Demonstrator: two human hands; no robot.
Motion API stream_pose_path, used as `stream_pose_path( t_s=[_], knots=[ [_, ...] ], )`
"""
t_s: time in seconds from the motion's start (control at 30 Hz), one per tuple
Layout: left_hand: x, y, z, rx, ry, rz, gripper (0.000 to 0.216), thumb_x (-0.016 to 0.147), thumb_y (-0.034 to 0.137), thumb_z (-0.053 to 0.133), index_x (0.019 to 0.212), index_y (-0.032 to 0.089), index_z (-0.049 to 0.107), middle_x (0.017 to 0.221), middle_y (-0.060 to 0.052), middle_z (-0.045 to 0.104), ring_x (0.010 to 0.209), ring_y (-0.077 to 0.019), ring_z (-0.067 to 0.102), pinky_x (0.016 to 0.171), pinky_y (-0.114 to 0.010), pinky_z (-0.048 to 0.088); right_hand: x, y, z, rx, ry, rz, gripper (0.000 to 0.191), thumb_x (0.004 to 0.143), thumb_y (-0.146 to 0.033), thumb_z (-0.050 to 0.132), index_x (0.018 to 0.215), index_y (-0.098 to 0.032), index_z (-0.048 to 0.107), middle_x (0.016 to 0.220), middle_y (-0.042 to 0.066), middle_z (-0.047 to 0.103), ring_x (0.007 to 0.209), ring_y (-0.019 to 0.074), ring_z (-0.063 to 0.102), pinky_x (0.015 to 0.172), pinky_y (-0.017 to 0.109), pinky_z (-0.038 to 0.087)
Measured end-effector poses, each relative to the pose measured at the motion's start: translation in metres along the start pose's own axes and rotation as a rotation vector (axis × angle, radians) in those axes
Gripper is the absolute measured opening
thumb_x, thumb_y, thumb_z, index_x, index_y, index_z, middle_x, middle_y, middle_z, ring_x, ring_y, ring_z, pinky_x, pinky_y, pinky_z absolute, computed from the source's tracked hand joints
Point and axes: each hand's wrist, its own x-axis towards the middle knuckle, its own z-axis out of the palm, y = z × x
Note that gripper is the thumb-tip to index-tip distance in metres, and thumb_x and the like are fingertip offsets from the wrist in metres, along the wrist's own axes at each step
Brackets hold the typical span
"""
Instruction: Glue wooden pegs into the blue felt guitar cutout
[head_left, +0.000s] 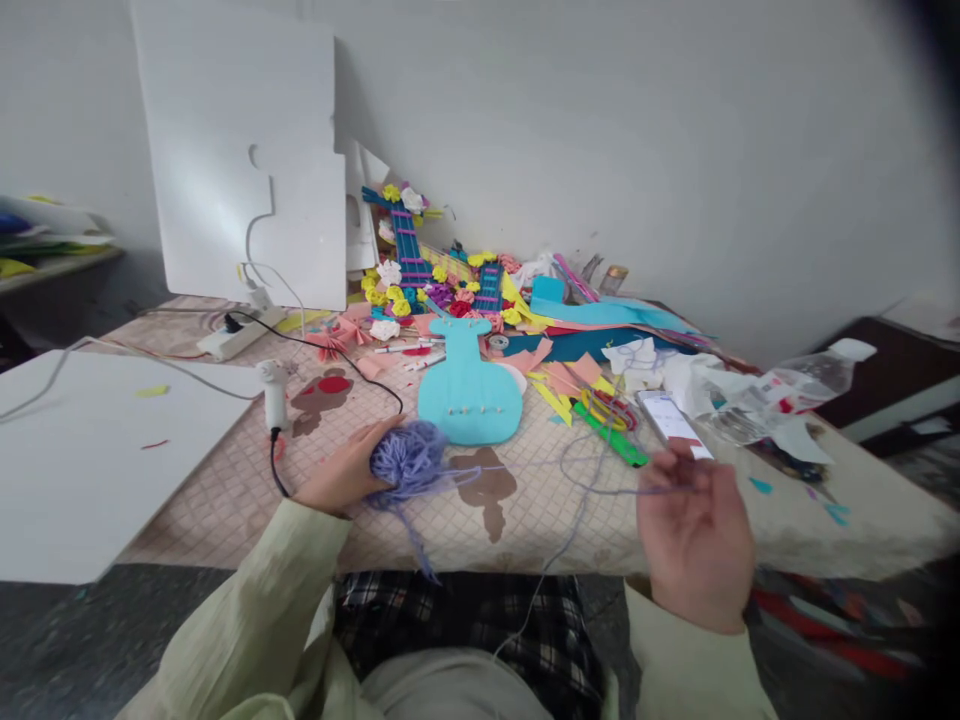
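My left hand [346, 466] is closed around the side of a ball of purple yarn [409, 462] at the table's near edge. From the ball, a loose strand runs right across the tabletop to my right hand [696, 530], which is raised palm up and slightly blurred, its curled fingers on the strand. Another length of yarn hangs over the edge onto my lap. Just behind the ball lies a light-blue guitar-shaped cutout [471, 395] with small pegs in two rows. A green box cutter [611, 435] and a lit phone [673, 424] lie near my right hand.
A glue gun [274, 395] and its cord stand left of my left hand, near a power strip [238, 333]. White board [97, 450] covers the left side. Decorated paper guitars [409, 245] lean at the wall. A plastic bottle [802, 385] lies right among scraps.
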Motion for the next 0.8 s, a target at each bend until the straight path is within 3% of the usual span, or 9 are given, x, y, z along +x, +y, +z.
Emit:
stream_pose_path(
  t_s=[0.1,0.23,0.43,0.57,0.73,0.8],
  knots=[
    [-0.001,-0.007,0.003,-0.008,0.014,-0.012,0.070,0.064,0.017,0.060,0.130,0.021,0.035,0.128,-0.011,0.048,0.117,-0.0284,0.045,0.099,-0.049,0.035,0.009,0.006,0.008,-0.042,-0.121,-0.058,0.019,0.076,-0.038,0.059,0.072,-0.020,0.059,0.085,0.001,0.063,0.083,0.0136,0.060,0.068,0.025,0.048],
    [-0.001,-0.008,0.003,-0.032,0.043,-0.036,0.068,0.068,0.009,0.050,0.132,0.022,0.032,0.129,-0.010,0.048,0.119,-0.0263,0.045,0.100,-0.048,0.035,0.019,0.025,0.009,-0.330,-0.138,-0.269,0.015,0.077,-0.030,0.060,0.072,-0.016,0.059,0.081,0.005,0.065,0.079,0.0173,0.061,0.078,0.037,0.046],
    [-0.006,0.011,-0.019,-0.152,-0.023,-0.013,0.072,0.074,0.028,0.058,0.136,0.023,0.023,0.139,-0.011,0.035,0.127,-0.0294,0.033,0.104,-0.046,0.030,0.021,0.044,-0.007,-0.287,-0.159,-0.076,0.013,0.078,-0.026,0.058,0.069,-0.016,0.059,0.076,0.004,0.065,0.078,0.0180,0.062,0.077,0.038,0.046],
    [-0.004,0.047,-0.018,-0.095,0.242,0.019,0.044,0.081,0.024,0.050,0.124,0.024,0.041,0.126,-0.008,0.050,0.120,-0.0241,0.041,0.100,-0.043,0.031,0.013,0.041,-0.009,-0.233,-0.153,-0.015,0.014,0.078,-0.024,0.056,0.066,-0.017,0.058,0.076,0.003,0.064,0.077,0.0167,0.061,0.077,0.036,0.047],
    [0.019,0.079,0.012,0.157,-0.020,0.267,0.035,0.082,0.023,0.050,0.118,0.027,0.051,0.106,-0.004,0.065,0.109,-0.0261,0.049,0.093,-0.049,0.024,0.009,0.036,-0.005,-0.196,-0.123,0.011,0.018,0.078,-0.027,0.056,0.062,-0.017,0.056,0.072,0.002,0.060,0.075,0.0148,0.058,0.074,0.034,0.047],
    [0.027,0.077,0.020,0.125,-0.023,0.282,0.024,0.083,0.021,0.049,0.104,0.027,0.060,0.093,-0.001,0.069,0.098,-0.0229,0.055,0.089,-0.048,0.026,0.011,0.035,-0.005,-0.209,-0.106,0.008,0.018,0.077,-0.026,0.056,0.063,-0.017,0.055,0.071,0.002,0.059,0.074,0.0143,0.057,0.073,0.033,0.047]
  ],
)
